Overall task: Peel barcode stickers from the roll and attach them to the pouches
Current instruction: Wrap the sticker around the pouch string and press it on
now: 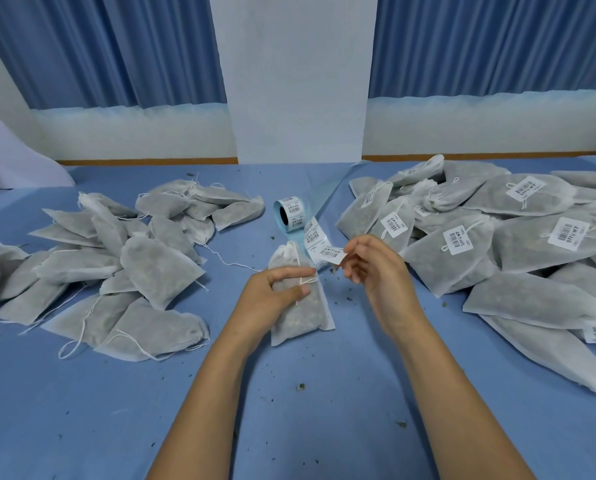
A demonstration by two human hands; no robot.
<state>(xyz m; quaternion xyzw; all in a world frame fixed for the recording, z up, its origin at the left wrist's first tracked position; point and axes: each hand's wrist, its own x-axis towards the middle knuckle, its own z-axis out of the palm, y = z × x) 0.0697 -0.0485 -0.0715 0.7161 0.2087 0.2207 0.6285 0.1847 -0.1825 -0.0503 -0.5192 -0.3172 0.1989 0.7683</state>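
**Labelling in mid-course.** My left hand [272, 289] holds one bare pouch [300, 313] against the blue surface [289, 410]. The thumb lies on top and the fingers [291, 271] curl over the pouch's upper part, near the drawstring.

My right hand [372, 268] pinches the corner of a barcode sticker [332, 253] between thumb and fingertips. The sticker sits at the free end of the strip trailing from the roll [287, 216]. The roll lies on its side just beyond the pouch. I cannot tell whether the sticker is fully off its backing.

**Done:** the right heap [462, 244] shows many pouches already carrying stickers.

**Left:** the left heap [144, 268] shows no stickers at all, and the pouch in hand is unlabelled.

I judge the job to be somewhere past its start but far from finished. The present cycle stands at the peel, with pressing the sticker onto the pouch not yet done. Loose crumbs dot the surface.
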